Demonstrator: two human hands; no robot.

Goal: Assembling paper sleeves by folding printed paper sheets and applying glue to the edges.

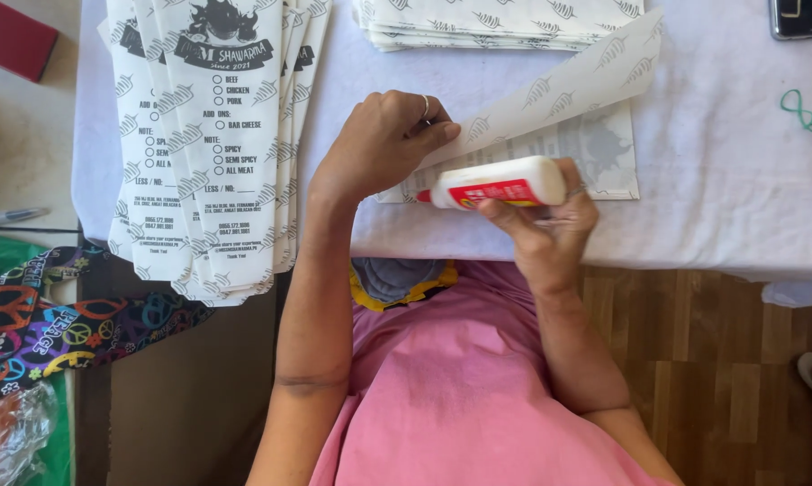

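While the left hand (381, 144) pinches the folded paper sheet (550, 99) between thumb and fingers, the right hand (543, 220) wraps its fingers around a white glue bottle (496, 184), its red tip just below the left fingers.

Single view, from a camera worn on the person's head. It looks steeply downward and slightly forward, over the pink-shirted chest at the lower centre of the frame, to the near edge of a table covered with a white cloth (721, 180) across the upper half. The range is close: both forearms run up from the bottom edge and meet near the centre. Wooden floor (721, 360) fills the lower right; a patterned fabric (55, 324) lies at the lower left.
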